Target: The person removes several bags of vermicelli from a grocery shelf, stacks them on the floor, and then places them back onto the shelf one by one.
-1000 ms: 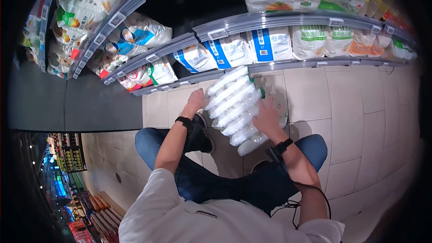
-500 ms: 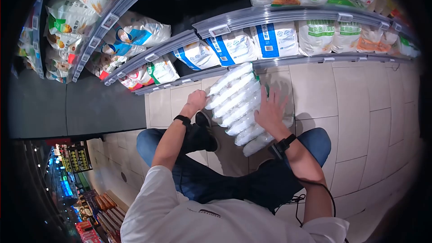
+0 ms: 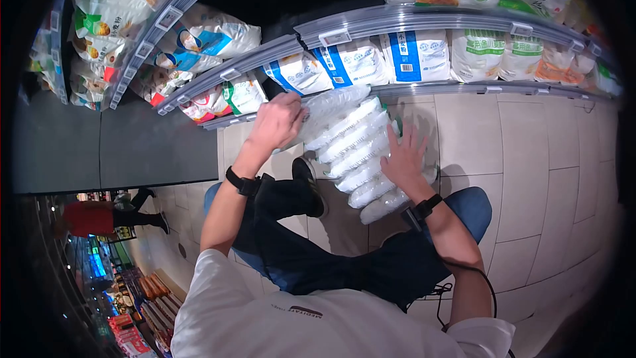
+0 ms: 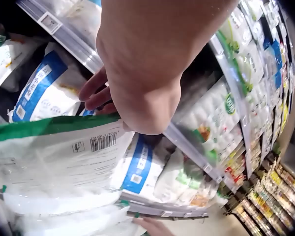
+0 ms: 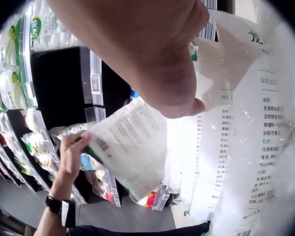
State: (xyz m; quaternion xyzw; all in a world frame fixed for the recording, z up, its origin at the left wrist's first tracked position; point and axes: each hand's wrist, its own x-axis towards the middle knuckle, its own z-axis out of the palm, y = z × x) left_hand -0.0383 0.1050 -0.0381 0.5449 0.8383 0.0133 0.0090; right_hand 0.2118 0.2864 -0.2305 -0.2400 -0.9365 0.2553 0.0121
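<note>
My left hand pinches the edge of a white clear-wrapped bag at the far end of a row of similar bags on the floor. In the left wrist view that bag shows a green edge and a barcode, with the left hand at its top. The right wrist view has the left hand gripping the bag's corner, the bag tilted away from the row. Fingers spread, my right hand rests against the side of the row.
Shelves with price tags curve across the back; white bags with blue bands fill the lower one. A dark grey panel lies at the left. A person in red walks in the aisle at lower left.
My left hand has risen toward the shelf, drawing the end bag away from the others. The right hand stays by the row. A person in red has appeared at lower left.
</note>
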